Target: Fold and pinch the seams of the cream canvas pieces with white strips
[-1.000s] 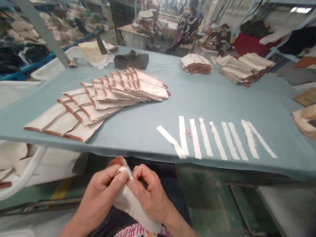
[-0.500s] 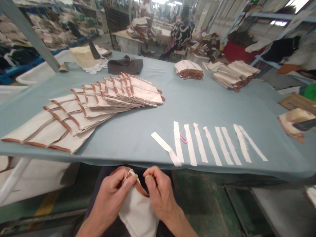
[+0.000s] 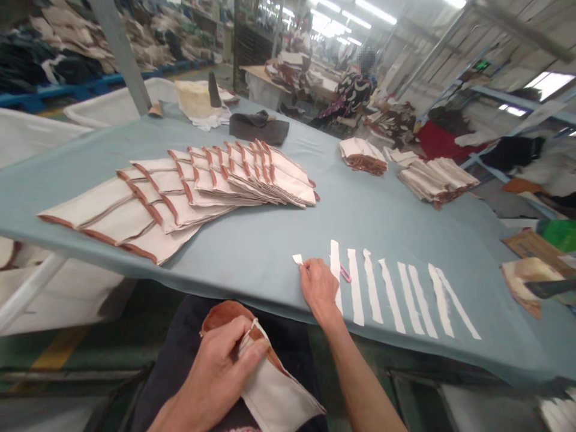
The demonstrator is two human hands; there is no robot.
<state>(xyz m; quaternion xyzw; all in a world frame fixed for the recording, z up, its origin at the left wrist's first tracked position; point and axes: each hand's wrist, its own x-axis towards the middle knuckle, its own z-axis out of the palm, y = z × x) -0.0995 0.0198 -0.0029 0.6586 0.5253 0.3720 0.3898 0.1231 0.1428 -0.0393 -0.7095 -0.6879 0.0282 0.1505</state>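
Observation:
Over my lap, my left hand [image 3: 220,366] pinches a cream fabric piece [image 3: 281,393] with brown trim, thumb on top near its narrow upper edge. A brown flap [image 3: 227,315] of it sticks out behind the fingers. My right hand [image 3: 318,285] is on the table near the front edge, fingers closed on the leftmost white strip [image 3: 297,259]. Only the strip's far tip shows; the hand covers the rest. Just right of that hand lie more white strips [image 3: 355,288] in a row, with a small pink clip-like item [image 3: 345,273] between the first two.
A fanned stack of cream pieces with brown edges [image 3: 216,180] spreads over the left of the blue-green table [image 3: 252,240]. Two further stacks, one smaller [image 3: 362,156] and one wider [image 3: 438,180], lie at the back right. A person [image 3: 351,90] sits beyond the table.
My right hand has left the fabric in my lap and reached forward to the leftmost strip. My left hand still holds the fabric. The view has tilted and shifted.

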